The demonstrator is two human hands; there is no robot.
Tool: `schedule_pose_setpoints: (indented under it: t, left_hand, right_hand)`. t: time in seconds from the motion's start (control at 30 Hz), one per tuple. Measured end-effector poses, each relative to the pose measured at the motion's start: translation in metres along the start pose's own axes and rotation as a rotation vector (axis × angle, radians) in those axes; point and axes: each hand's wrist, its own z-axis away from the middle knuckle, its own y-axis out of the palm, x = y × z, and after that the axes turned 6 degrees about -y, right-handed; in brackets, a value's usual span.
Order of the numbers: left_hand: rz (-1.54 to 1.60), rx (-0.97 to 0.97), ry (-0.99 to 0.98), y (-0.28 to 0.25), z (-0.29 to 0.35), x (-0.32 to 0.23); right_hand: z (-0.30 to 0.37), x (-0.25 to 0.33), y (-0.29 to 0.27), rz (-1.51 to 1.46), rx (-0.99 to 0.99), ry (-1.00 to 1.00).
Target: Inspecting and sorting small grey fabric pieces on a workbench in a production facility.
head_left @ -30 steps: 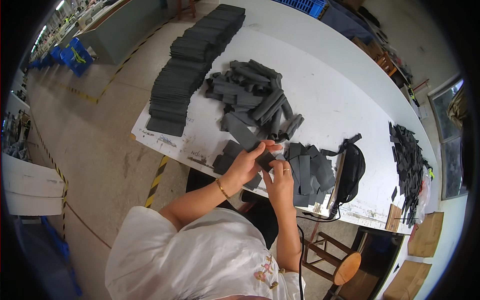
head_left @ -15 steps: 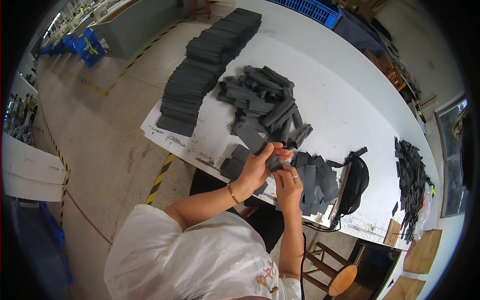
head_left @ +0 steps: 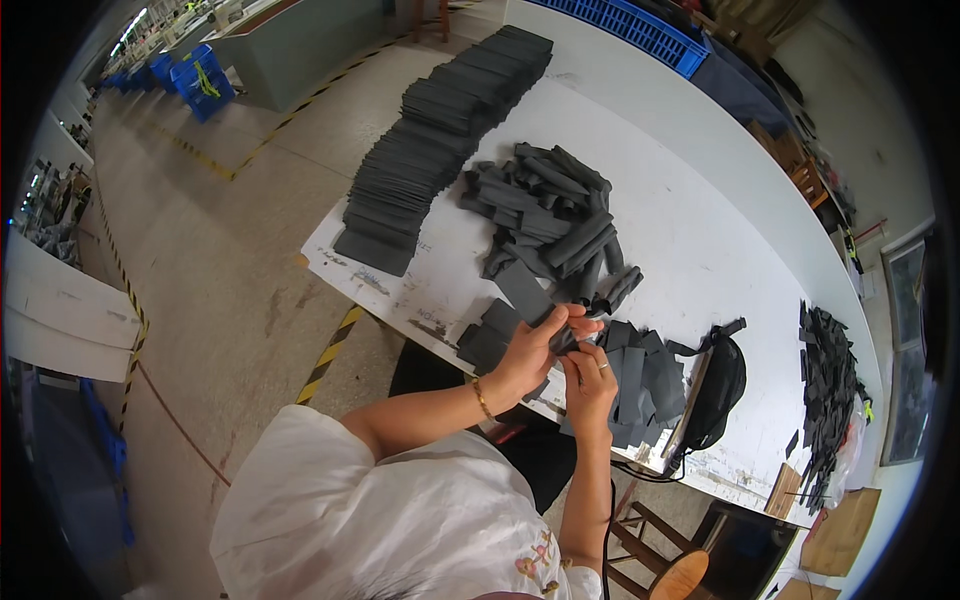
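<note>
Close together over the table's near edge, both my hands grip one dark grey flexible strip (head_left: 565, 343), bent between the fingers. My left hand (head_left: 535, 350) pinches it with the thumb on top, its fingers reaching round the far side. My right hand (head_left: 589, 382), with a ring on one finger, closes on its near end; the fingertips are partly hidden. Just beyond lies a loose heap of curled dark grey strips (head_left: 540, 210). Flat grey pieces (head_left: 485, 335) sit left of my hands, and more flat pieces (head_left: 640, 375) spread to the right.
A long overlapping row of dark pieces (head_left: 400, 185) runs along the white table's (head_left: 690, 230) left side. At right are a black mesh pouch (head_left: 718, 390) and a pile of narrow dark strips (head_left: 830, 390). A wooden stool (head_left: 678, 575) stands below the near edge.
The whole view has shifted slightly, so the table appears farther right and lower. Both hands keep their grip on the strip, with only small finger movement.
</note>
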Motion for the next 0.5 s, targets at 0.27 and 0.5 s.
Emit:
schedule_pose_setpoints:
  t: [0.27,0.5]
  left_hand:
    - [0.021,0.012,-0.007,-0.0012,-0.0009,-0.0010]
    - [0.005,0.051,-0.023,-0.0064,-0.0030,-0.0022]
  right_hand:
    - [-0.0004,-0.0044,0.0026,0.011,-0.005,-0.020]
    - [-0.0015,-0.0054,0.0034,0.009,-0.011,-0.031]
